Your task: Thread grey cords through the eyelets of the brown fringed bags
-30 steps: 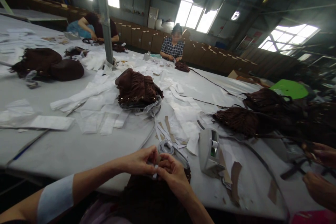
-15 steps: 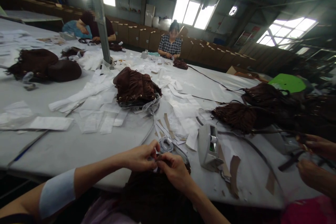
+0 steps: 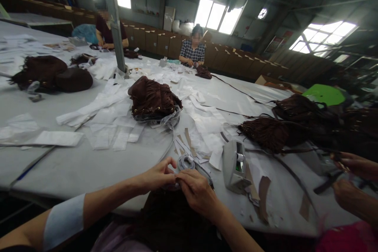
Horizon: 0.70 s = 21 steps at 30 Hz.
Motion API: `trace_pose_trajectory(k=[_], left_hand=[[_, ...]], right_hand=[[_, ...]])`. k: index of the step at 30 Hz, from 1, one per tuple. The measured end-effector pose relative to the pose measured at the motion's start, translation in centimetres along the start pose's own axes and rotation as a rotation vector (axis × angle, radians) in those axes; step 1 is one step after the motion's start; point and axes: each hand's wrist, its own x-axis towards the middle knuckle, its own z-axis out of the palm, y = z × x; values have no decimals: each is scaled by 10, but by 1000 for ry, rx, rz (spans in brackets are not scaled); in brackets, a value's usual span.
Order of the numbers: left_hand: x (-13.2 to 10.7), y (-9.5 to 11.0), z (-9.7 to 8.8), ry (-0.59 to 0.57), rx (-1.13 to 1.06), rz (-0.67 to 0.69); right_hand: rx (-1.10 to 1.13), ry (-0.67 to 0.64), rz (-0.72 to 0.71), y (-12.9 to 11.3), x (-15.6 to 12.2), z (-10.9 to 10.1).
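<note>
My left hand [image 3: 156, 176] and my right hand [image 3: 197, 193] meet at the table's near edge, fingers pinched together over a small pale piece that I cannot make out. Both rest on top of a dark brown fringed bag [image 3: 174, 220] lying in my lap below the table [image 3: 73, 169]. Just beyond my fingertips a coil of white strap [image 3: 186, 162] lies on the table.
A grey box-shaped tool [image 3: 234, 165] stands right of my hands, with brown paper strips beside it. White paper pieces [image 3: 103, 126] and brown fringed bags [image 3: 153, 100] cover the table. Another person's hands [image 3: 351, 181] work at the right; two people sit at the far side.
My hands have stayed together at the same spot, sinking slightly toward the bag. The left thumb and forefinger now arch more over the pinched piece. The view barely shifted.
</note>
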Motion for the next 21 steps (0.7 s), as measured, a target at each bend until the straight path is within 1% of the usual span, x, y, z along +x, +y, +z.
trace_pose_trajectory(k=[2, 5, 7, 10, 12, 14, 17, 21], left_hand=[[-1, -2, 1, 59, -83, 7], [-3, -2, 2, 126, -163, -19], [-4, -1, 2, 164, -191, -55], [-5, 0, 2, 217, -193, -123], [-4, 0, 4, 229, -184, -140], [-4, 0, 5, 224, -178, -133], [-3, 0, 6, 214, -171, -135], [-2, 0, 4, 185, -191, -149]], right_hand=[[-61, -60, -28, -4, 0, -6], [-97, -64, -49, -5, -2, -5], [-68, -15, -54, -2, -5, 1], [17, 100, -10, 5, -7, 12], [76, 165, 28, 10, -7, 16], [142, 189, 52, 12, -6, 17], [229, 164, 68, 12, -2, 12], [287, 83, 90, 10, 4, 6]])
